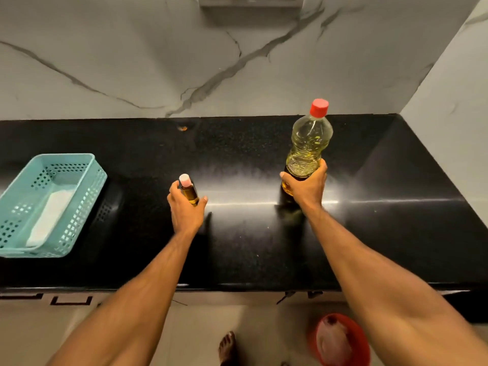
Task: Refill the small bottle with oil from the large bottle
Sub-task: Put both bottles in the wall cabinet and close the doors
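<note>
A large clear bottle (307, 143) of yellow oil with a red cap stands upright on the black counter (250, 247), right of centre. My right hand (307, 184) is wrapped around its lower part. A small bottle (188, 190) of amber oil with a pale pink cap stands near the counter's middle, tilted slightly. My left hand (184, 207) grips it from behind, thumb and fingers on either side. Both caps are on. The bases of both bottles are hidden by my hands.
A teal perforated plastic basket (89, 180) with a white object inside sits at the counter's left. A marble wall rises behind and at the right. On the floor below stand a red bucket (361, 347) and a bare foot (228, 348).
</note>
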Demonstrator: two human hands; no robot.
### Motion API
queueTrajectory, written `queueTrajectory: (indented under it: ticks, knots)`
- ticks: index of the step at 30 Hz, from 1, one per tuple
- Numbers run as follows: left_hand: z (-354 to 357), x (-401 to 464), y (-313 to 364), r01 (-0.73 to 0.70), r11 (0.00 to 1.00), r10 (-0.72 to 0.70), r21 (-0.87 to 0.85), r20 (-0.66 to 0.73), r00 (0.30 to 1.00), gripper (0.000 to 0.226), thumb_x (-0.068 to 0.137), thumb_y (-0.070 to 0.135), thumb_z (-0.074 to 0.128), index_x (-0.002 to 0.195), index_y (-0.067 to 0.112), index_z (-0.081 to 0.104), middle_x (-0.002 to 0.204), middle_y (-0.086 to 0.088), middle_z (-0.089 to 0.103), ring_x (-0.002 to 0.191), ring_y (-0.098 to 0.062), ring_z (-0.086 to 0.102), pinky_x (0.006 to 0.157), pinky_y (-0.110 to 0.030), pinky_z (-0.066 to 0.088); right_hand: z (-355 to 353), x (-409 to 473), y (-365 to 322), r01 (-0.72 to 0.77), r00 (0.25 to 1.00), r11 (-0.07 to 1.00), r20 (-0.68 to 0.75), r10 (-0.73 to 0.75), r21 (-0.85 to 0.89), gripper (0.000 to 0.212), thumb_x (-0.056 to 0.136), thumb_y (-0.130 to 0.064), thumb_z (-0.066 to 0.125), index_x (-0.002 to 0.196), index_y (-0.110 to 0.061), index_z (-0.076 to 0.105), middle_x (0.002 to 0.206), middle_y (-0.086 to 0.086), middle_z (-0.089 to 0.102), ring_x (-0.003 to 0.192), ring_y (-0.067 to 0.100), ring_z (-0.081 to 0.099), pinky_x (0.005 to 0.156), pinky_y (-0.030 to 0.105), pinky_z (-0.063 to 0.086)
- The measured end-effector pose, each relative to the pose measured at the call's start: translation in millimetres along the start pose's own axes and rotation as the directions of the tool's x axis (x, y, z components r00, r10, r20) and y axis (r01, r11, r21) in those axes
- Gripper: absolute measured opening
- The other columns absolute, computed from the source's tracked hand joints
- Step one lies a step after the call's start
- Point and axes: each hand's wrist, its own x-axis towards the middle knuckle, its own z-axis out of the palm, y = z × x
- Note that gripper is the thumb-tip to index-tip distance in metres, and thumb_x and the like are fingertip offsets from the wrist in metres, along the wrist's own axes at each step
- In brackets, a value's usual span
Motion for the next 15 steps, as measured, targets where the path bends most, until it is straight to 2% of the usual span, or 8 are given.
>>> queueTrajectory:
  ticks: [4,8,12,15]
  knots:
    - [7,13,-3,0.012,0.999,-0.013,0.052,0.009,1.0,0.056,0.084,0.016,0.07,0.13,0.006,0.041,0.13,-0.017,0.048,0.118,-0.034,0.05,0.097,-0.042,0.04,5,4,6,0.009,1.0,1.0,-0.027,-0.009,-0.008,0.098,0.062,-0.026,0.09,0.14,-0.014,0.031,0.132,0.008,0.049,0.117,0.02,0.05,0.091,0.026,0.04]
    - [4,24,-11,-0.02,0.999,0.019,0.046,0.026,0.999,0.034,0.084,0.015,0.069,0.113,0.008,0.053,0.111,-0.015,0.061,0.105,-0.032,0.058,0.089,-0.042,0.045,4,2,4,0.013,0.998,0.999,-0.059,-0.017,-0.053,0.088,0.065,-0.029,0.088,0.134,-0.017,0.036,0.128,0.005,0.054,0.113,0.022,0.055,0.086,0.028,0.044]
    - [-8,17,-3,-0.189,0.982,0.185,0.01,0.14,0.973,0.024,0.082,0.016,0.073,0.099,0.018,0.055,0.095,-0.005,0.065,0.089,-0.023,0.062,0.076,-0.035,0.046,-8,-11,-9,0.052,0.998,0.997,-0.031,-0.054,-0.052,0.081,0.065,-0.031,0.087,0.129,-0.023,0.039,0.122,0.0,0.057,0.107,0.02,0.057,0.086,0.033,0.048]
    - [-20,1,10,-0.306,0.946,0.324,-0.105,0.257,0.911,0.033,0.079,0.017,0.076,0.098,0.033,0.055,0.095,0.002,0.066,0.089,-0.018,0.065,0.083,-0.04,0.054,-29,-32,-31,0.107,0.994,0.994,0.028,-0.107,-0.001,0.071,0.065,-0.028,0.088,0.118,-0.036,0.042,0.105,-0.014,0.06,0.093,0.011,0.061,0.076,0.02,0.048]
